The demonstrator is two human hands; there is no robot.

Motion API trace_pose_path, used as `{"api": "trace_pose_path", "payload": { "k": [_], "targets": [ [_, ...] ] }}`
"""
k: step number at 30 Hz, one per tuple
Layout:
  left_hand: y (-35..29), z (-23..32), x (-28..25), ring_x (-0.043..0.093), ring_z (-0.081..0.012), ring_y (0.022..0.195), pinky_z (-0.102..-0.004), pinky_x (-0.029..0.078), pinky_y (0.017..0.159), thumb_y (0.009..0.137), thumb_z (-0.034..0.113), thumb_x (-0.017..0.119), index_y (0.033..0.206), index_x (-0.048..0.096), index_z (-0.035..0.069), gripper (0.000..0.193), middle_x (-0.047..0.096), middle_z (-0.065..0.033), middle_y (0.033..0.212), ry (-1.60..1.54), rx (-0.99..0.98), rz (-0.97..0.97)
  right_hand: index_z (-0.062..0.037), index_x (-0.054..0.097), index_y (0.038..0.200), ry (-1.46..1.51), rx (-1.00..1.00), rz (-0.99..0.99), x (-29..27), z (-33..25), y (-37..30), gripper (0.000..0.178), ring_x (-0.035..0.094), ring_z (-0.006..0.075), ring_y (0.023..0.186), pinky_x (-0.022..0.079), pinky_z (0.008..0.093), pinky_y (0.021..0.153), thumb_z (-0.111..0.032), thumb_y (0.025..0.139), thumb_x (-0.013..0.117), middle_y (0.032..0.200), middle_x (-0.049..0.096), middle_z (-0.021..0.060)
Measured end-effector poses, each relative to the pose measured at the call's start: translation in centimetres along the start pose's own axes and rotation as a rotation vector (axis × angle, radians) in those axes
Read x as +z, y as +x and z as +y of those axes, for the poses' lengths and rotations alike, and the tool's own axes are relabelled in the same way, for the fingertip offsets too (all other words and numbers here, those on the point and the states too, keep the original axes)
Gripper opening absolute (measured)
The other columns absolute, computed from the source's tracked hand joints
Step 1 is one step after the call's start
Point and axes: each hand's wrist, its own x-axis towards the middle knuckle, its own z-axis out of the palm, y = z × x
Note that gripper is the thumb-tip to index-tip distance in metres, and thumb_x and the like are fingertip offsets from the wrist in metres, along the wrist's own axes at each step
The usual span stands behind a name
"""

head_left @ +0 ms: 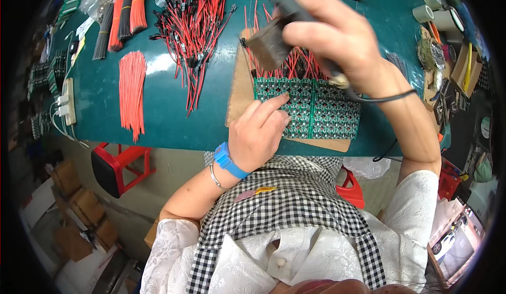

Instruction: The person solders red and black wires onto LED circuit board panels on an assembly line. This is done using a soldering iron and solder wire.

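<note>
Left hand [259, 130] loosely curled, fingertips pressing green rectangular circuit-board panel [311, 109]; right hand [332, 41], at 1 o'clock, gripping black corded soldering iron [279, 1]; teal worktop [168, 104].

Bright, even workshop light from overhead | white glare streaks the green table [168, 114] | soft shadows – none harsh | heavy fisheye bend, black vignette at rim | raised right hand [337, 35] slightly motion-blurred – centre sharp

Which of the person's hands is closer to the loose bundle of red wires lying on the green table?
Left. The left hand rests on the green circuit panel, right of the red wire bundle. The right hand is farther right, holding a black tool.
</note>
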Motion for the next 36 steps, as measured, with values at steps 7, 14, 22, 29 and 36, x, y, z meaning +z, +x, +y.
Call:
{"api": "trace_pose_path", "payload": {
  "k": [7,14,22,29,36],
  "targets": [
    [0.2,-0.1,0.1,0.068,-0.0275,0.086,-0.0362,0.056,0.070,0.073,-0.002,0.077,0.084,0.065,0.004,0.018,0.071,-0.0102,0.112,-0.005,0.019,0.037,-0.0032,0.051,0.127,-0.107,-0.248,0.519,-6.1,-0.4,-4.9,0.051,0.067,0.0302,0.113,0.056,0.0398,0.094,0.019,0.084,0.065,0.115,0.067,0.0173],
    [0.4,-0.4,0.5,0.068,-0.0280,0.087,-0.0368,0.056,0.069,0.073,-0.002,0.077,0.084,0.064,0.004,0.017,0.071,-0.0099,0.112,-0.024,0.025,0.031,-0.0018,0.059,0.123,-0.447,0.272,0.773,-9.3,-2.9,-12.7,0.040,0.064,0.0198,0.106,0.052,0.0309,0.094,0.010,0.086,0.070,0.114,0.067,0.0121],
    [0.1,-0.3,0.1,0.069,-0.0292,0.090,-0.0367,0.057,0.072,0.076,-0.001,0.076,0.086,0.066,0.004,0.016,0.071,-0.0109,0.112,-0.005,0.037,0.029,-0.0020,0.060,0.107,-0.690,0.533,0.485,-3.0,-2.7,-16.7,0.040,0.064,0.0335,0.091,0.051,0.0359,0.085,0.014,0.072,0.069,0.097,0.062,0.0159],
    [0.5,-0.2,0.3,0.070,-0.0294,0.089,-0.0366,0.057,0.071,0.077,-0.002,0.077,0.085,0.065,0.004,0.015,0.071,-0.0132,0.111,0.006,0.036,-0.002,-0.0049,0.060,0.108,-0.746,0.552,0.461,-0.3,-0.8,-17.5,0.044,0.063,0.0391,0.094,0.051,0.0443,0.079,0.012,0.068,0.069,0.100,0.063,0.0158],
    [0.4,-0.4,0.3,0.070,-0.0297,0.089,-0.0370,0.057,0.073,0.077,-0.002,0.077,0.085,0.064,0.003,0.016,0.071,-0.0139,0.112,0.016,0.042,-0.006,-0.0060,0.061,0.106,-0.754,0.513,0.453,-0.1,0.5,-16.5,0.043,0.062,0.0386,0.092,0.050,0.0454,0.077,0.009,0.067,0.072,0.097,0.062,0.0148]
  ]
}}
